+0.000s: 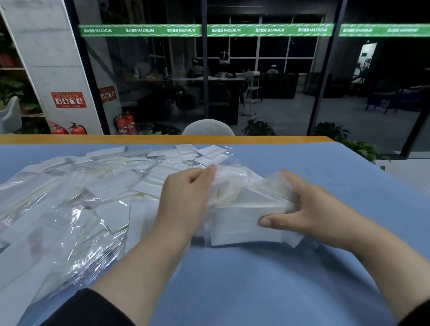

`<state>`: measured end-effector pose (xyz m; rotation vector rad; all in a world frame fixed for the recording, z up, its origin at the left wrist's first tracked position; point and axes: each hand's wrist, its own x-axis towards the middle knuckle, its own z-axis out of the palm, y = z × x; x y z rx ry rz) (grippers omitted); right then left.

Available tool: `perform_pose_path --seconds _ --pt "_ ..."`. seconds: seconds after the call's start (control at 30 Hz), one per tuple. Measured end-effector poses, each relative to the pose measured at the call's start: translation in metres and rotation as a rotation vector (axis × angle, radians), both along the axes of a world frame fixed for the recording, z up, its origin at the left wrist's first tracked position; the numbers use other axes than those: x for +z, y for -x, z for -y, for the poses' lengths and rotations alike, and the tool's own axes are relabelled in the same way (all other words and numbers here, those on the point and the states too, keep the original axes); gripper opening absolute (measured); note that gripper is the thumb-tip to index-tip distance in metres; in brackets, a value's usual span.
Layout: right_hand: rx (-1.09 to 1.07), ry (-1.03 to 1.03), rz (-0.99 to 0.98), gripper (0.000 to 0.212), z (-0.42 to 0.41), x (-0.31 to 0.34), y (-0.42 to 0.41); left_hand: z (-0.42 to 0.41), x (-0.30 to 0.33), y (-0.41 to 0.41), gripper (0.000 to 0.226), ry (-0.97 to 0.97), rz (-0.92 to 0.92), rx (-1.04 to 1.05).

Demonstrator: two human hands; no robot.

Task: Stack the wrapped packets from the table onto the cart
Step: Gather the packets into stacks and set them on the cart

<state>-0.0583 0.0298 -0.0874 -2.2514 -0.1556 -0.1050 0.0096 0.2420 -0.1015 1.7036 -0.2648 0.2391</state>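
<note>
Packets [243, 220] stacked btwn both grips: left grip [183, 198] pinches top wrap, right grip [312, 214] clamps stack's end.

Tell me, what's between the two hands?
A bundle of white wrapped packets in clear plastic; the left hand and right hand both grip it, shown in the head view.

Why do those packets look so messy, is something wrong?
The packets lie in a loose, overlapping heap on the left of the table, not stacked. Both hands grip a small bundle. No cart shows.
</note>
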Motion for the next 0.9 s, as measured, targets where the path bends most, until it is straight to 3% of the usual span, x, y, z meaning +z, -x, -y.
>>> perform_pose_path --seconds 0.13,0.2,0.3,0.37,0.5,0.57,0.63,0.73,0.83,0.9 --pt "0.005 -0.099 0.017 0.038 -0.002 -0.002 -0.001 -0.006 -0.002 -0.005 0.018 0.224 -0.162 0.042" --pt "0.002 -0.163 0.088 0.031 -0.005 -0.002 -0.001 -0.005 0.002 -0.001 0.024 0.346 -0.220 -0.018" --pt "-0.014 -0.277 0.192 0.027 -0.005 0.001 0.000 -0.003 0.006 0.003 0.065 0.427 -0.210 -0.121" --pt "-0.043 -0.354 0.228 0.029 -0.002 0.001 0.000 0.001 0.004 0.007 0.053 0.470 -0.247 -0.172" --pt "-0.058 -0.408 0.140 0.033 0.000 -0.003 -0.003 0.003 -0.008 0.002 0.027 0.557 -0.485 -0.219" --pt "-0.053 -0.405 0.090 0.032 0.001 -0.006 -0.005 0.001 -0.011 -0.006 0.021 0.406 -0.382 -0.082" --pt "-0.055 -0.394 0.083 0.031 0.001 -0.006 -0.006 -0.003 -0.005 -0.007 0.036 0.200 -0.154 0.099" --pt "-0.044 -0.329 0.097 0.033 -0.001 -0.006 -0.005 -0.008 0.008 0.004 0.015 0.076 0.182 0.064" --pt "-0.007 -0.261 0.086 0.040 -0.006 -0.007 -0.003 -0.008 0.006 0.005 0.028 -0.189 0.231 0.004" --pt "0.003 -0.230 0.062 0.044 -0.007 -0.008 -0.004 -0.008 0.005 -0.002 0.023 -0.201 0.144 0.079"
